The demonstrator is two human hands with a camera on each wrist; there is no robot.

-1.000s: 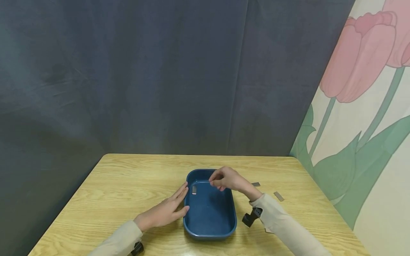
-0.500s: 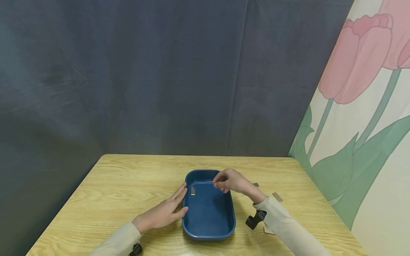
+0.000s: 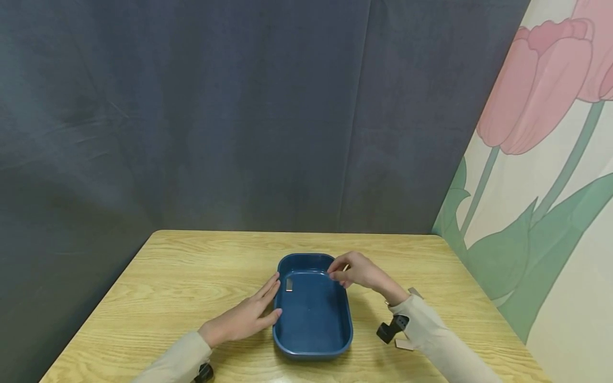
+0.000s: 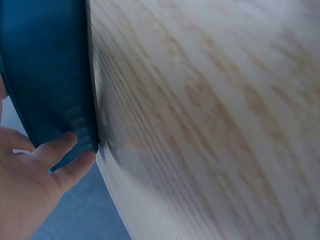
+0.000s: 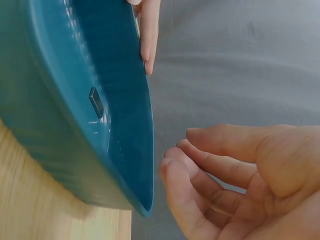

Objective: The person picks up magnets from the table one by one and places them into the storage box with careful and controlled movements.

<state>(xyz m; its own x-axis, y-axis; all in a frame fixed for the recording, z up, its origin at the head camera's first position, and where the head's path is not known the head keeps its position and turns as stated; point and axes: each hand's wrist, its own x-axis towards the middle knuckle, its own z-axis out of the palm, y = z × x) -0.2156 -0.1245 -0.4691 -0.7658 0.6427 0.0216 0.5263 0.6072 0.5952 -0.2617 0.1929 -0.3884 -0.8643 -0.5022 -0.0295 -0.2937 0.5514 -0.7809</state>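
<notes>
A deep blue rectangular tray (image 3: 312, 324) sits on the wooden table. Inside it, near the far left, lies a small dark flat tile (image 3: 289, 285), also visible in the right wrist view as a dark tile (image 5: 96, 102). My left hand (image 3: 246, 318) touches the tray's left side with straight, spread fingers; the left wrist view shows fingertips of this hand (image 4: 47, 172) against the outer wall. Over the tray's far right rim is my right hand (image 3: 356, 271). Its fingers are loosely bent, with a gap below the thumb and nothing between them in the right wrist view.
Right of the tray on the table (image 3: 201, 282), one flat tile (image 3: 404, 344) lies near the right sleeve. Another tile (image 3: 415, 292) shows just beyond that forearm, partly hidden. A dark curtain (image 3: 249, 133) hangs behind the table, and a tulip-patterned wall (image 3: 551, 213) borders its right side.
My right hand has moved rightward, from above the tray's far inside to its right rim. The left hand stays at the tray's side, and the tile inside has kept its place.
</notes>
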